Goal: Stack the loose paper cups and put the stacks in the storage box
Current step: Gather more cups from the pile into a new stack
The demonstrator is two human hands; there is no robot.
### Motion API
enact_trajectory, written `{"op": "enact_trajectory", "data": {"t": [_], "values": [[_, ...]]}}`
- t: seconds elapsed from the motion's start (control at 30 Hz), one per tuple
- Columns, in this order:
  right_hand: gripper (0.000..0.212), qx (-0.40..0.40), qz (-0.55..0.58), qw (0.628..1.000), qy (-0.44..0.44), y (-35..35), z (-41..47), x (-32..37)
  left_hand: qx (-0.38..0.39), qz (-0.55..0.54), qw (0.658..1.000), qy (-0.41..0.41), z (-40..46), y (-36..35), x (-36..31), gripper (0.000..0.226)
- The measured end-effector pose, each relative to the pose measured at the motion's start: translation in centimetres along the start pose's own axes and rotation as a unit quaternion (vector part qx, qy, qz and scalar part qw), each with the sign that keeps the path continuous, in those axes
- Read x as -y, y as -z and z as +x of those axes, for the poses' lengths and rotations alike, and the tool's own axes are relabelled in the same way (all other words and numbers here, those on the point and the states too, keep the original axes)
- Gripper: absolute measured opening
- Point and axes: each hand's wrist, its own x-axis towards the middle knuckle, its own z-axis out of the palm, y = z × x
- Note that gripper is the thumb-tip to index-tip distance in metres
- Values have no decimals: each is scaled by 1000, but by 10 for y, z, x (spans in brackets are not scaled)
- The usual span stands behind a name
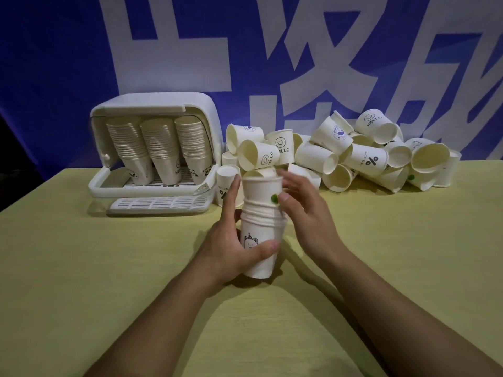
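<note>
A stack of white paper cups [262,213] stands upright on the yellow table [109,281] in the middle of the view. My left hand [231,248] grips its lower part, thumb across the bear print, index finger stretched up along the left side. My right hand [302,210] is at the stack's upper right with relaxed fingers, the thumb next to a green dot on the top cup. A pile of loose paper cups [353,156] lies behind. The white storage box [152,148] at the back left is open and holds three tall stacks.
A white slatted tray [160,205] juts out in front of the box. One cup printed with a percent sign [227,186] stands just left of the stack. A blue banner with white characters hangs behind the table.
</note>
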Motion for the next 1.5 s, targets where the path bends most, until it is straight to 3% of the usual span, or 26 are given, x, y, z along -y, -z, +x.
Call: {"op": "enact_trajectory", "data": {"t": [0.1, 0.2, 0.3, 0.43, 0.63, 0.8, 0.93, 1.0, 1.1, 1.17, 1.33, 1.5], "values": [[38, 4, -38, 999, -8, -4, -3, -5, -42, -22, 999, 13, 2, 7, -4, 113], [41, -1, -35, 999, -15, 2, 3, -9, -49, 51, 997, -9, 12, 18, -10, 95], [34, -22, -42, 999, -16, 8, 21, -3, -54, 86, 994, -44, 27, 32, -20, 92], [45, -15, -181, 983, 14, 6, 51, -1, -138, 49, 988, -52, 29, 35, -9, 92], [60, 73, -433, 894, 89, -1, 112, -21, -153, 54, 986, -36, 24, 31, 23, 96], [71, 147, -536, 822, 124, -2, 155, -41, -143, 64, 987, -32, 23, 29, 26, 97], [73, 176, -562, 797, 138, -2, 171, -42, -147, 89, 984, -40, 26, 27, 26, 97], [74, 149, -540, 815, 149, -2, 173, -40, -143, 102, 983, -44, 26, 26, 25, 97], [82, 32, -344, 933, 103, -3, 167, -24, -145, 108, 982, -46, 25, 26, 24, 97], [80, -39, -206, 974, 85, -3, 154, -7, -143, 108, 983, -48, 24, 26, 23, 99], [53, -59, -37, 996, 51, -4, 84, 33, -111, 103, 987, -57, 19, 23, 18, 115], [59, 23, -76, 997, 20, -8, 35, 30, -72, 96, 992, -44, 12, 15, 10, 127]]}}
